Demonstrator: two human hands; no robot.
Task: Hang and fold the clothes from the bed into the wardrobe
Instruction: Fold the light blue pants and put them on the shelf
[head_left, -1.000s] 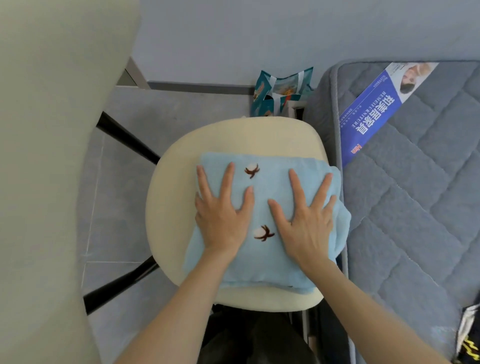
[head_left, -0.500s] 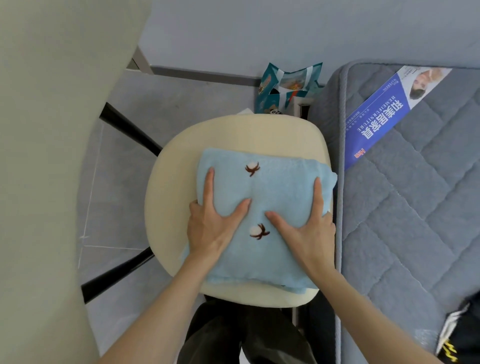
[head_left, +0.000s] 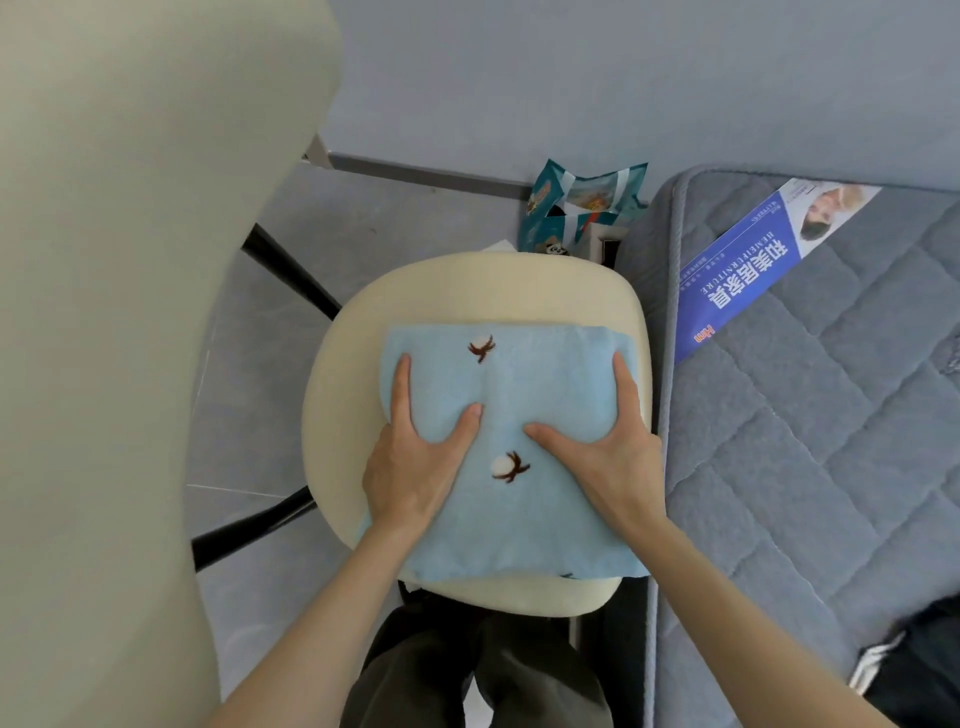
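The left hand (head_left: 410, 467) held the 9 o'clock edge of the folded blue garment (head_left: 540, 374). Its thumb was spread across the top and its forefinger lay straight along the edge. The right hand (head_left: 613, 457) mirrored it at the 3 o'clock edge, with the thumb pointing inward and the forefinger straight along the side. The other fingers of each grip were hidden and seemed to be curled round the edge and under the cloth, so each grip appeared to pinch the garment between thumb and fingers.

The garment lay flat on the seat of a cream chair (head_left: 467, 291), covering most of it. Two small brown-and-white motifs showed on top, one between the thumbs and one toward 12 o'clock.

The chair stood on a grey tiled floor (head_left: 249, 415), with black legs reaching out toward 9 o'clock. At 6 o'clock the person's dark trousers (head_left: 467, 675) showed below the seat. Just past the chair at 12 o'clock sat a teal bag (head_left: 582, 208). The bed (head_left: 805, 467), a grey quilted mattress, stood just beside the chair at 3 o'clock. A blue printed label (head_left: 737, 280) lay on it toward 1 o'clock, and a dark piece of clothing (head_left: 919, 670) lay at 4 o'clock.
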